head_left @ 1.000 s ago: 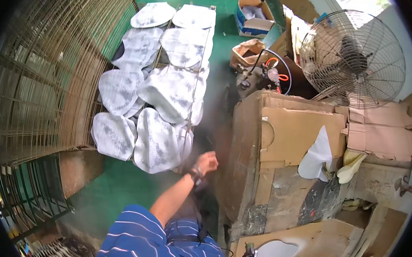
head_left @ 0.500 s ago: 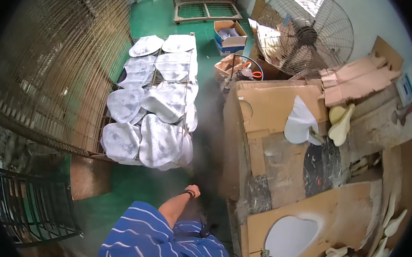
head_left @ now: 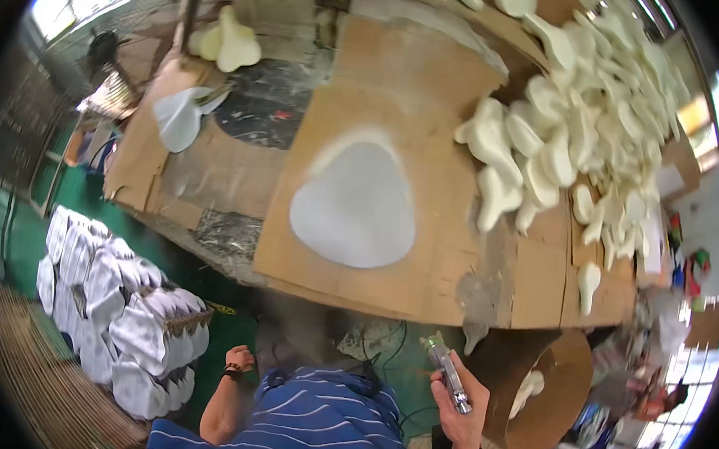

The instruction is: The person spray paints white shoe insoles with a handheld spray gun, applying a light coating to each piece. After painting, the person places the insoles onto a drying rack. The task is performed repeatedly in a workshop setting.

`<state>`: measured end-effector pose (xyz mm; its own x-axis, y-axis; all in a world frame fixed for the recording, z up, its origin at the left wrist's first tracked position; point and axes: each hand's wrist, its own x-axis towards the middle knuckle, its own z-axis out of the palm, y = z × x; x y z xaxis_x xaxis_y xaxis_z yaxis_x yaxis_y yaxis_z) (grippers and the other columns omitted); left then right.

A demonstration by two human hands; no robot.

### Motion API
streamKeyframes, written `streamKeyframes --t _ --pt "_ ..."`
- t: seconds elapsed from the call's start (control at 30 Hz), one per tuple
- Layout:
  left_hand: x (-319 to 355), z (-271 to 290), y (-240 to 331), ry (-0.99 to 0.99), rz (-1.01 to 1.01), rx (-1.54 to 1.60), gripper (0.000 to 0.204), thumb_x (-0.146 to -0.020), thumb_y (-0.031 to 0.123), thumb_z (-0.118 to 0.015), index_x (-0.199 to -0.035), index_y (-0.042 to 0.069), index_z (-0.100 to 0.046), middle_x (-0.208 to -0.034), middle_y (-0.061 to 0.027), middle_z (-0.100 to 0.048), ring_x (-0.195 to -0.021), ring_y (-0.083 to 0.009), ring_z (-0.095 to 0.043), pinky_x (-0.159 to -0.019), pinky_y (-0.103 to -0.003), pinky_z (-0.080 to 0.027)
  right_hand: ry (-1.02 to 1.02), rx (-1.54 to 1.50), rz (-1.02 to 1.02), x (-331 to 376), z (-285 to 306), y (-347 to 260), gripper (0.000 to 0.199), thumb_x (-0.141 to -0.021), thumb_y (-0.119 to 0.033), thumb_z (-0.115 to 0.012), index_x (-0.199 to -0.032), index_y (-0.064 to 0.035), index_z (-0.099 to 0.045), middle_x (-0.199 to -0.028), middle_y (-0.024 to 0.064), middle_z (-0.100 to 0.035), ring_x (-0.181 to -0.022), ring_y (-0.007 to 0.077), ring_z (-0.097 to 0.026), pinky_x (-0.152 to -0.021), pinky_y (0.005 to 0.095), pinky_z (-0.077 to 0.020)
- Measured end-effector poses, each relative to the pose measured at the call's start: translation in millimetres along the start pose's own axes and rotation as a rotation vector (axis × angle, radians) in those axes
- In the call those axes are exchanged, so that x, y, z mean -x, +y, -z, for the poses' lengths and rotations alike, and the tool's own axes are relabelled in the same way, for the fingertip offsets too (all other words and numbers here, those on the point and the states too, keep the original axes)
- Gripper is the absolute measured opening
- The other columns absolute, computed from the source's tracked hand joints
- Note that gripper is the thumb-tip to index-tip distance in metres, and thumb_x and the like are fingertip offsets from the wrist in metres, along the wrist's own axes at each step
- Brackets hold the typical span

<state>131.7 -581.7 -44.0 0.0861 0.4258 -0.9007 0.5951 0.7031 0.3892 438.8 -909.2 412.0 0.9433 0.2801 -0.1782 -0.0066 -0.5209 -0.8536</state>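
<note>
In my right hand point(head_left: 465, 403) is a small metal spray gun point(head_left: 451, 383), held near the table's front edge. My left hand point(head_left: 239, 358) hangs low beside my body, fingers curled, with nothing seen in it. A pale grey rounded-triangular sheet point(head_left: 357, 206) lies flat on brown cardboard point(head_left: 440, 263) on the table, ringed along its upper edge by whitish overspray. Neither hand touches it. Farther left on the table, a second pale sheet point(head_left: 180, 120) rests folded over, next to cream-coloured shaped pieces point(head_left: 237, 42).
Cream spoon-shaped pieces point(head_left: 560, 155) are heaped on the table's right. Below its edge stands a large cardboard drum point(head_left: 561, 389) with a few inside. A rack of white sheets point(head_left: 104, 298) stands on the green floor at left, near a big fan point(head_left: 103, 46). Hoses trail below.
My view has turned right, from the rack toward the table. The spray gun in my right hand now shows fully, apart from the grey sheet. My left hand hangs by my side.
</note>
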Motion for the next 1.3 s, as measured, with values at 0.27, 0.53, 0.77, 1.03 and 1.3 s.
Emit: streamKeyframes --t 0.27,0.53,0.77,1.03,1.3 --pt "15 -11 46 -0.067 -0.081 -0.126 0.037 -0.086 0.005 -0.049 -0.122 0.004 -0.057 -0.084 -0.0091 -0.066 -0.07 -0.024 -0.066 -0.061 -0.042 -0.056 0.103 0.024 0.087 1 36 12 0.047 -0.077 0.001 -0.071 -0.123 0.004 -0.059 -0.088 0.0157 -0.065 -0.074 0.0189 -0.061 -0.07 0.0277 -0.0486" --pt "26 -27 85 -0.112 -0.21 -0.112 0.039 -0.084 0.009 -0.058 -0.122 0.005 -0.057 -0.085 -0.0089 -0.066 -0.073 -0.022 -0.067 -0.064 -0.037 -0.056 -0.124 0.015 0.26 -15 29 -8 0.054 -0.071 0.005 -0.073 -0.123 0.0003 -0.06 -0.093 0.0174 -0.068 -0.079 0.0239 -0.066 -0.072 0.0287 -0.0508" --pt "23 -21 69 -0.13 -0.129 -0.206 0.041 -0.085 0.01 -0.057 -0.125 0.005 -0.053 -0.093 -0.0107 -0.065 -0.078 -0.0257 -0.066 -0.069 -0.043 -0.057 -0.264 0.035 0.174 -6 33 -8 0.055 -0.07 0.005 -0.073 -0.123 -0.0016 -0.06 -0.09 0.0172 -0.067 -0.076 0.0244 -0.066 -0.069 0.0279 -0.0499" --pt "14 -27 71 -0.208 -0.129 -0.274 0.036 -0.083 0.01 -0.059 -0.12 0.007 -0.06 -0.088 -0.01 -0.067 -0.075 -0.0234 -0.067 -0.066 -0.039 -0.057 -0.134 0.016 0.046 17 51 12 0.05 -0.072 0.0 -0.074 -0.12 0.0017 -0.061 -0.089 0.0175 -0.068 -0.074 0.0218 -0.065 -0.068 0.0277 -0.0499" --pt "15 -54 87 -0.181 -0.146 -0.294 0.037 -0.083 0.008 -0.055 -0.119 0.005 -0.059 -0.085 -0.0094 -0.067 -0.071 -0.0206 -0.066 -0.062 -0.036 -0.056 0.121 -0.04 -0.109 20 63 29 0.045 -0.079 -0.003 -0.07 -0.122 0.0023 -0.061 -0.081 0.0069 -0.064 -0.068 0.0092 -0.055 -0.063 0.024 -0.0459"
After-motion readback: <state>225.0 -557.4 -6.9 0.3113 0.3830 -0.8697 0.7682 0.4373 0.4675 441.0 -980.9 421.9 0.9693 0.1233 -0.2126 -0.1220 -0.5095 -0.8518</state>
